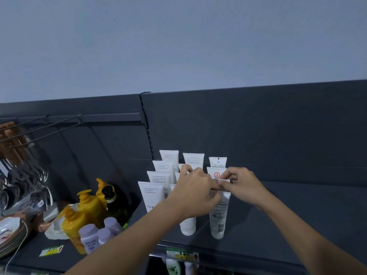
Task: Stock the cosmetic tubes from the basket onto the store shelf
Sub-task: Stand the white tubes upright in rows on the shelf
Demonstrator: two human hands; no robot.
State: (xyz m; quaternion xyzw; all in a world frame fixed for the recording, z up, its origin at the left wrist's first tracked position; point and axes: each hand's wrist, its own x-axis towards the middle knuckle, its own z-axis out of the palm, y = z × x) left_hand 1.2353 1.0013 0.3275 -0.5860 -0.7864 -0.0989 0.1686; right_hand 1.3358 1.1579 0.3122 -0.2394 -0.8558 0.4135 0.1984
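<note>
Both hands' grip (fingertips), tube top

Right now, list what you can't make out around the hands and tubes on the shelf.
- Head view: the basket is nowhere in frame.
- The top of the front right tube is covered by the left hand and right hand, so the grip is unclear.
- The front middle tube is mostly behind the left wrist.
- Small print on the tubes is too tiny to read.
- The plates are cut off by the left edge.
</note>
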